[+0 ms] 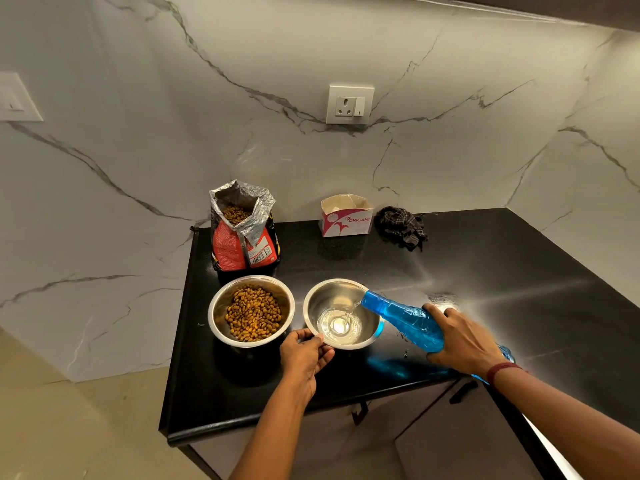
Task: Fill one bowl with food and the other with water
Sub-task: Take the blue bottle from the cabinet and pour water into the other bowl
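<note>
Close to counter edge (pixel 214 427), left hand (pixel 304 355) pinches bowl rim (pixel 346 347); right hand (pixel 464 341) grips bottle (pixel 398 315).

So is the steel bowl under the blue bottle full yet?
Not full: water only pools low in the round steel bowl; the blue plastic bottle pours.

Blue bottle (pixel 405 320); black counter (pixel 485 258); brown kibble (pixel 252 313).
</note>
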